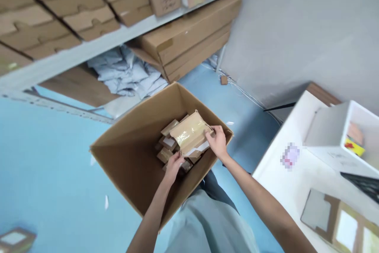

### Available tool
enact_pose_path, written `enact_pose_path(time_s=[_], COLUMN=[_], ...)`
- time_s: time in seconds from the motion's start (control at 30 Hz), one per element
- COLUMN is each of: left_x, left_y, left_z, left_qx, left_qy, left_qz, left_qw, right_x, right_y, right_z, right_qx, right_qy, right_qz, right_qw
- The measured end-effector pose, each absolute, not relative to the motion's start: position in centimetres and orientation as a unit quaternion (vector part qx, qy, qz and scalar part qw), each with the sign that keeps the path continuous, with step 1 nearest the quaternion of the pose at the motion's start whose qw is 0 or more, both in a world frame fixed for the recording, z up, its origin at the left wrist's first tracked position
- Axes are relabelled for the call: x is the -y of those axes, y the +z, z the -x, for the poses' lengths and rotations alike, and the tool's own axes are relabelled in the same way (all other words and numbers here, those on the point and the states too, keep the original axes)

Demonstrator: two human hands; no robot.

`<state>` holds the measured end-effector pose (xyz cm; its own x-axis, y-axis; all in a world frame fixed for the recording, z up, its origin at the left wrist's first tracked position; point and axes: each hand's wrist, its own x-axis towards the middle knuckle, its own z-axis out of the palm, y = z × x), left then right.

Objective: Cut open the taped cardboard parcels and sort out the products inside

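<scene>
A small cardboard box [191, 130] with clear tape across its top is held between my two hands, inside the mouth of a large open carton [127, 162]. My left hand [174, 164] is closed on its near left corner. At its right end, my right hand [217, 141] grips the edge with thumb and fingers. Below it, several small taped parcels [167, 142] lie piled in the carton, some partly hidden by the held box and my hands.
A shelf [74, 53] with brown boxes runs along the upper left, with crumpled pale sheets [127, 71] and long cartons [192, 40] beneath. On the right, a white table [275, 190] bears a white bin [334, 138], a keyboard and a flat package [340, 217]. Cables [245, 93] lie on the blue floor.
</scene>
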<state>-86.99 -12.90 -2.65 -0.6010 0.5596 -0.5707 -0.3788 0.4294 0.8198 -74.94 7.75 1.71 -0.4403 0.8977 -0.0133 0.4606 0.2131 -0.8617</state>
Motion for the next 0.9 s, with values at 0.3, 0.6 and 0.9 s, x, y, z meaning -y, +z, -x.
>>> enact_pose_path(time_s=[0.3,0.6,0.9], left_x=[6.0,-2.0,-2.5], left_y=[13.8,10.7,6.3], left_z=[79.5,53.7,29.9], left_qx=[-0.649,-0.594,-0.560], left_qy=[0.548,0.368,0.289], left_qz=[-0.274,-0.435,-0.483], left_qw=[0.451,0.568,0.608], right_x=[-2.4,1.6,4.1], right_y=[18.3,12.4,6.4], right_z=[53.3,28.5,7.4], right_qx=[0.631,0.494,0.497], right_qy=[0.344,0.259,0.287], right_qz=[0.513,0.671,0.695], right_qw=[0.469,0.488,0.433])
